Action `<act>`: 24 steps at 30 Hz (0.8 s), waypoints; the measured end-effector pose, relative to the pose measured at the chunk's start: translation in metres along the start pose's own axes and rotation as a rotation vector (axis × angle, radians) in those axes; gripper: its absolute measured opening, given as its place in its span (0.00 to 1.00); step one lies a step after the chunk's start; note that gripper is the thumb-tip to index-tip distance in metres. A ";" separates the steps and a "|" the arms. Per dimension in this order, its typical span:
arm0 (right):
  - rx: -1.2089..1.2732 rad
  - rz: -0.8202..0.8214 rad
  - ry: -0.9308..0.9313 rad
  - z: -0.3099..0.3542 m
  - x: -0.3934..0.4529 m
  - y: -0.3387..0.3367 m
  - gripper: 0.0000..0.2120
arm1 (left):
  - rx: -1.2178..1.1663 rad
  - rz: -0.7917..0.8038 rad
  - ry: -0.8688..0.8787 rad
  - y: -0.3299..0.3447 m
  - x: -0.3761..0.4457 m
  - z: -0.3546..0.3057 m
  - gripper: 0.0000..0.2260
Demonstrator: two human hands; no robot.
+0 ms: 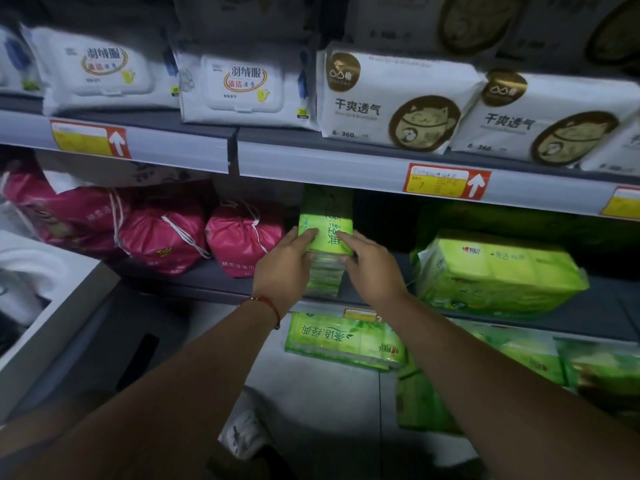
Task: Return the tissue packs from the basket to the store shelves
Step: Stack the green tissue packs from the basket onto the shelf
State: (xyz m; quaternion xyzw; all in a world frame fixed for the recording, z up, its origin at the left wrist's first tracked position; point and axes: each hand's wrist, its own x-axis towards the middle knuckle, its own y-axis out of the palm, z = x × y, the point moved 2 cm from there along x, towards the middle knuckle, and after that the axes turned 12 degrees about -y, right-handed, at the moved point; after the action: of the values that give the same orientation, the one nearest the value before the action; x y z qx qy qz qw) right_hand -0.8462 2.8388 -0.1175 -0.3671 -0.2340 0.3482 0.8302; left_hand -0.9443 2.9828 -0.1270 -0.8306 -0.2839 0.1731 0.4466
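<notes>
A green tissue pack (326, 223) stands on end on the middle shelf (214, 271), partly under the shelf above. My left hand (285, 263) holds its left side with fingers on the front face. My right hand (369, 261) holds its right side the same way. The pack's lower half shows between my two hands. No basket is in view.
Pink drawstring bags (242, 233) sit just left of the pack, and a larger green tissue pack (495, 271) lies to its right. White packs (391, 98) fill the upper shelf. More green packs (343, 339) lie on the bottom shelf. A grey unit (52, 323) stands at left.
</notes>
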 end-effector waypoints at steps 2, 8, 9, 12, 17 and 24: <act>-0.004 0.015 0.000 0.000 -0.002 -0.002 0.24 | 0.020 0.007 0.001 -0.001 0.000 -0.001 0.22; -0.055 0.133 0.025 0.008 -0.010 -0.012 0.29 | 0.140 0.038 -0.013 -0.006 -0.008 -0.008 0.24; -0.071 0.144 0.023 0.010 -0.013 -0.015 0.29 | 0.169 0.033 -0.011 -0.008 -0.010 -0.011 0.25; -0.114 0.150 -0.007 0.009 -0.026 -0.025 0.30 | 0.280 -0.011 0.059 -0.012 -0.020 -0.023 0.26; -0.279 0.217 -0.031 -0.005 -0.060 -0.057 0.32 | 0.426 -0.018 0.254 -0.013 -0.049 -0.057 0.26; -0.519 0.243 0.081 -0.034 -0.141 -0.120 0.32 | 0.507 0.109 0.361 0.007 -0.098 -0.132 0.32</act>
State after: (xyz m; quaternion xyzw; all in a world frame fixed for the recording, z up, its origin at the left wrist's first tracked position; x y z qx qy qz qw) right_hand -0.8666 2.6590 -0.0644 -0.6064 -0.2362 0.3587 0.6692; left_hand -0.9470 2.8332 -0.0575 -0.7240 -0.1026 0.1118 0.6729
